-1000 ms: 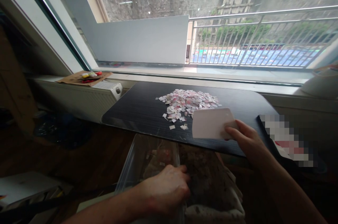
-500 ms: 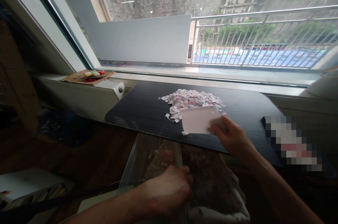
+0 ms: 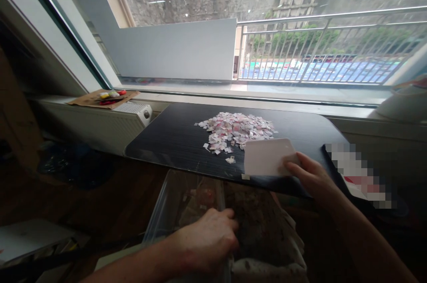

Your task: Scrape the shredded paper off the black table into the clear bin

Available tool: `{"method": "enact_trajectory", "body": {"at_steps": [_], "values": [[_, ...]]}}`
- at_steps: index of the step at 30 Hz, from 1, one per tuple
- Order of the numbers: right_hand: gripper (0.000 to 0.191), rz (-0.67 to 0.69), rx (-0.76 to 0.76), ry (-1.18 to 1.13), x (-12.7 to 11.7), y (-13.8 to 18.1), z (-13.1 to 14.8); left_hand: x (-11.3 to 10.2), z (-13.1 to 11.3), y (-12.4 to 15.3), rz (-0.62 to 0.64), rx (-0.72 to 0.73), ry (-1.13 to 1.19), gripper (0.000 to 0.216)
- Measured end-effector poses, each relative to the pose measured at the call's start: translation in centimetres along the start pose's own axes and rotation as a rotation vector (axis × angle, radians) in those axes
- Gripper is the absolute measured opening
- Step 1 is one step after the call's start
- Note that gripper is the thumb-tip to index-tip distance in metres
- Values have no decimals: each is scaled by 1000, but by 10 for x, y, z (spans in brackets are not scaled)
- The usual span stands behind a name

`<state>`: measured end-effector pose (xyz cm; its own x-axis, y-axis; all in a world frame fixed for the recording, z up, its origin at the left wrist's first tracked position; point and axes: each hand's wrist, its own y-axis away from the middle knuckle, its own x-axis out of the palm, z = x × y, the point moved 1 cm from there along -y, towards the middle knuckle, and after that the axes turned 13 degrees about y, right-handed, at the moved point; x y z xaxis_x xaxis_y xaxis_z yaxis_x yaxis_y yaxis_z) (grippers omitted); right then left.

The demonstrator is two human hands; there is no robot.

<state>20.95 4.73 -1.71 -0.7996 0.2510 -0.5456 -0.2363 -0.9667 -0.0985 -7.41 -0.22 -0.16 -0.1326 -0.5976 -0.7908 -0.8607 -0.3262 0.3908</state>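
Observation:
My right hand (image 3: 308,171) is closed on the right end of a pale, flat rectangular scraper-like piece (image 3: 265,157) with rounded corners. The piece is tilted over the front part of a black table (image 3: 160,145). Beyond it lies a heap of small white and pink paper scraps (image 3: 236,128), with a few loose scraps (image 3: 230,159) toward the near edge. Lower down, my left hand (image 3: 213,229) is closed at the right rim of a clear plastic bin (image 3: 163,203) below the table. Its fingertips are partly hidden.
A dirty, light-edged sack (image 3: 267,238) stands right of the bin. A dark board with a blurred-out surface (image 3: 360,176) is at the table's right. Cardboard with small coloured items (image 3: 113,95) rests on a radiator (image 3: 100,116) at left. A window runs behind.
My right hand has moved the pale piece right and toward me, away from the heap. A few scraps now lie nearer the table's front edge. My left hand stays at the bin.

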Motion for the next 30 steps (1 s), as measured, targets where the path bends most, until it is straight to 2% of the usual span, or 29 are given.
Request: {"method": "enact_trajectory", "body": {"at_steps": [5,10,13,16,22,26,30], "values": [[28,61,85,-112,0,4,1,-1,0,-1,14,-4,7,5],[27,135,84,-168,-4,13,15,-2,0,-1,23,1,-10,5],[22,24,61,-106,-3,14,21,-3,-1,-2,24,8,-29,5],[17,-99,15,-33,9,9,25,-4,-1,-4,42,4,-37,5],[17,-148,-117,92,37,6,43,0,1,-3,22,23,-52,7],[16,-116,-127,193,28,11,49,-1,0,-3,24,35,-63,7],[14,-150,-111,245,14,12,45,-3,-1,-4,21,32,-53,8]]}}
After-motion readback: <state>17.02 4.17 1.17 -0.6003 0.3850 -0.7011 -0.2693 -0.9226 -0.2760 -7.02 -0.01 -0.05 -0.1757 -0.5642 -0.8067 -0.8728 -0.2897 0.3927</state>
